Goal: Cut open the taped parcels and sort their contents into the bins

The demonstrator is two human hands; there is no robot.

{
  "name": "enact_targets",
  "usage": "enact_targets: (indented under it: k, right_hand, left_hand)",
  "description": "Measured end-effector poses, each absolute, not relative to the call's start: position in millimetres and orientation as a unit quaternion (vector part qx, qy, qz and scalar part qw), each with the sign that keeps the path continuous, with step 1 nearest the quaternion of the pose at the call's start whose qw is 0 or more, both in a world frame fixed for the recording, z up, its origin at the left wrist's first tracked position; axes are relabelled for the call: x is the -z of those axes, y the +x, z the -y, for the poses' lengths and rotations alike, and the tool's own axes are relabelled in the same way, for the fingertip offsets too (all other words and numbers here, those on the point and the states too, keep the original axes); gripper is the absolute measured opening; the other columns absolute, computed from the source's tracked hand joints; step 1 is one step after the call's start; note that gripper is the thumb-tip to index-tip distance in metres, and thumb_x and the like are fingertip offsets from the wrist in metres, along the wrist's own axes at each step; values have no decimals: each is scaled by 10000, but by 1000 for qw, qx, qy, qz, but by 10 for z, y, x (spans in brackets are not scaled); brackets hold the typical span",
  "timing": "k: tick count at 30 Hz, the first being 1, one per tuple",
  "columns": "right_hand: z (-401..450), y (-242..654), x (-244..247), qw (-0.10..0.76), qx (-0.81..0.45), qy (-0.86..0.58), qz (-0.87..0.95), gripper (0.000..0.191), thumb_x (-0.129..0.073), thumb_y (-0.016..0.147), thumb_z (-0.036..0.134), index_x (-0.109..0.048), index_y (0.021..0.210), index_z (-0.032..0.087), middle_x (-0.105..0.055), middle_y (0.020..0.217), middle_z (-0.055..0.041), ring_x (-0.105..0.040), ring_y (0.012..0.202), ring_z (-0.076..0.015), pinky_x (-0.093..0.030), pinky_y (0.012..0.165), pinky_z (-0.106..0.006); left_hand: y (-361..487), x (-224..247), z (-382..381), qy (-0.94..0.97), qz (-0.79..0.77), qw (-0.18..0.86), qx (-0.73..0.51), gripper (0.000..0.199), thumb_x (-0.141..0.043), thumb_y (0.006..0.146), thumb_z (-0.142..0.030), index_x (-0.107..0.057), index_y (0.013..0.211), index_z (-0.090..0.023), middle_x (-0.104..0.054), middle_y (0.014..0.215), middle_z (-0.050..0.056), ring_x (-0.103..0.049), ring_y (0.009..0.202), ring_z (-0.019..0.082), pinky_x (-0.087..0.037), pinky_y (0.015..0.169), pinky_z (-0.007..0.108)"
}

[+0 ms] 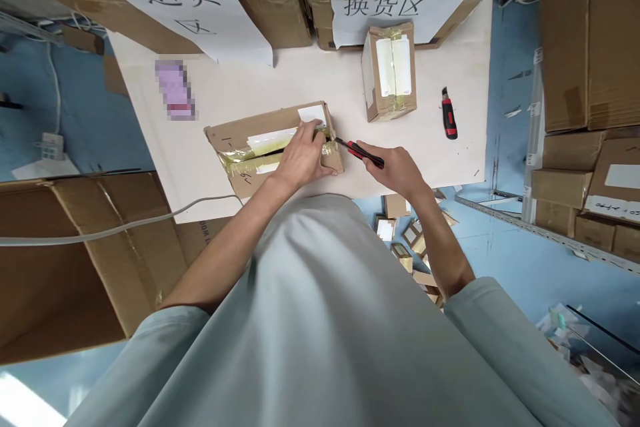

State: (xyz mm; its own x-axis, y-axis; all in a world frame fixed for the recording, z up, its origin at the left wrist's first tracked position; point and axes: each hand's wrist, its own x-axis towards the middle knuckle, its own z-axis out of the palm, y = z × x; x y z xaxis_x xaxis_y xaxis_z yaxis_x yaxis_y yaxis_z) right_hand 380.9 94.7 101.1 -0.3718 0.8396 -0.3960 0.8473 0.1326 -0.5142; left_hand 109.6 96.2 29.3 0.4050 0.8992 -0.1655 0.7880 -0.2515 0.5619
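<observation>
A long taped cardboard box (280, 121) lies at a slant on the white table, a dark slit along its middle seam. My left hand (303, 157) grips the box near its right end, fingers over the top and thumb by the near edge. In my right hand (395, 167) is a red and black box cutter (357, 149). Its blade points left and meets the tape at the box's right end. Further right on the table lies a second box cutter (449, 117), touched by neither hand. Behind my right hand stands a smaller taped carton (393, 73).
Two large cartons with paper signs, one on the left (280, 7) and one on the right (317, 0), line the table's far side. A blurred purple item (175, 90) lies at left. A grey cable (125, 221) crosses the left table edge. Small boxes (397, 205) lie below the table.
</observation>
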Motion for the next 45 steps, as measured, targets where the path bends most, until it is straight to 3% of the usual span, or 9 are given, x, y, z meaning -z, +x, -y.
enact_targets:
  k: [7, 13, 19, 25, 29, 34, 39, 42, 45]
  right_hand:
    - [-1094, 3633, -1013, 76, 320, 527, -783, 566, -537, 1098, 297, -635, 1656, 293, -878, 1048, -74, -771, 922, -305, -509, 821, -333]
    - [-1109, 3753, -1056, 52, 349, 525, -775, 504, -578, 1081, 304, -724, 1564, 315, -858, 942, -57, -755, 840, -314, -547, 822, -371]
    - [-1020, 3693, -759, 22, 325, 578, -749, 569, -549, 1090, 297, -639, 1653, 291, -873, 979, -63, -783, 897, -332, -588, 878, -388]
    - [-807, 3664, -650, 17, 308, 626, -716, 582, -547, 1099, 329, -605, 1677, 323, -887, 1138, -63, -817, 971, -346, -620, 910, -408]
    - [-642, 3735, -778, -37, 313, 638, -703, 550, -551, 1085, 368, -659, 1619, 295, -887, 1122, -59, -833, 947, -325, -643, 912, -409]
    - [-547, 3687, -989, -113, 317, 656, -675, 565, -468, 1129, 485, -615, 1630, 267, -874, 1104, -75, -839, 938, -316, -662, 906, -438]
    - [-541, 3221, -953, -77, 310, 640, -699, 568, -489, 1130, 485, -569, 1648, 267, -837, 1289, -115, -813, 1064, -328, -647, 975, -467]
    - [-537, 2874, -749, -86, 284, 644, -705, 544, -429, 1150, 452, -569, 1639, 258, -772, 1450, -152, -766, 1260, -341, -617, 1069, -484]
    - [-523, 2592, -475, -123, 233, 680, -684, 572, -359, 1161, 442, -554, 1644, 205, -717, 1521, -195, -720, 1361, -332, -598, 1111, -479]
  left_hand:
    - [1088, -267, -972, 802, -512, 290, -101, 695, -949, 770, -563, -629, 1272, -205, -492, 1689, 242, -468, 1618, 473, -362, 1380, 681]
    - [1223, -317, -1035, 778, -531, 327, -76, 729, -911, 829, -610, -627, 1396, -249, -528, 1672, 186, -341, 1703, 441, -401, 1343, 686]
    - [1277, -468, -1089, 784, -530, 316, -72, 610, -864, 912, -486, -608, 1414, -252, -523, 1662, 183, -450, 1618, 422, -499, 1260, 627]
    - [1262, -594, -870, 782, -563, 263, -50, 605, -860, 892, -272, -595, 1424, -155, -615, 1468, 246, -631, 1360, 450, -560, 1133, 599]
    - [1121, -591, -700, 792, -548, 258, -79, 762, -859, 906, -337, -517, 1557, -134, -618, 1455, 255, -599, 1399, 462, -469, 1233, 659]
    - [501, -553, -663, 784, -554, 270, -76, 958, -936, 792, -367, -491, 1629, -228, -592, 1525, 217, -544, 1448, 467, -324, 1326, 740]
    - [-140, -506, -714, 774, -569, 274, -50, 946, -978, 725, -372, -583, 1563, -177, -581, 1510, 253, -520, 1444, 514, -415, 1237, 707]
    - [-331, -452, -762, 782, -559, 275, -29, 882, -987, 719, -469, -655, 1471, -150, -611, 1437, 268, -546, 1396, 534, -458, 1165, 682]
    - [-423, -386, -810, 789, -541, 290, -25, 948, -1005, 665, -587, -672, 1429, -135, -625, 1410, 279, -549, 1382, 554, -455, 1148, 668]
